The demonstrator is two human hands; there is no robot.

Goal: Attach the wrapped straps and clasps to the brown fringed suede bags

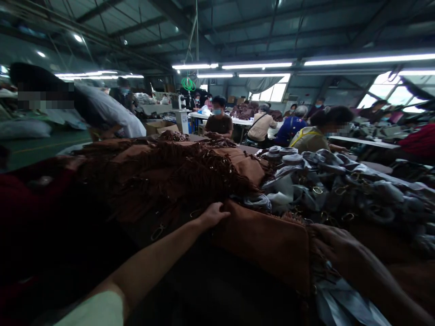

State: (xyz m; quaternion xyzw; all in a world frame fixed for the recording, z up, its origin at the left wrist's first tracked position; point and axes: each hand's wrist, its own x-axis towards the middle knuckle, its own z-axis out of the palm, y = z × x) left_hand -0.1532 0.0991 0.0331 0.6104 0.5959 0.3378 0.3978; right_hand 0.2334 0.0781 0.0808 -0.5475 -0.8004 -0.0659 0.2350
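Note:
A flat brown fringed bag (268,240), suede-like, lies tilted in front of me over the dark table. My left hand (215,215) pinches its upper left corner between thumb and fingers. At the opposite side, my right hand (335,240) is closed on the fringed edge, its fingertips partly hidden by shadow and fringe. Beyond my hands rises a heap of similar brown fringed pieces (190,170) with small metal bits among the strands. A metal ring clasp (157,232) lies to the left of my left forearm.
Wrapped coiled straps with gold rings (319,181) are piled at the right. Clear plastic (346,301) lies below my right hand. A co-worker in red sleeves (34,190) is close on the left; another person bends over (108,108) behind the heap. Several people sit at tables farther back.

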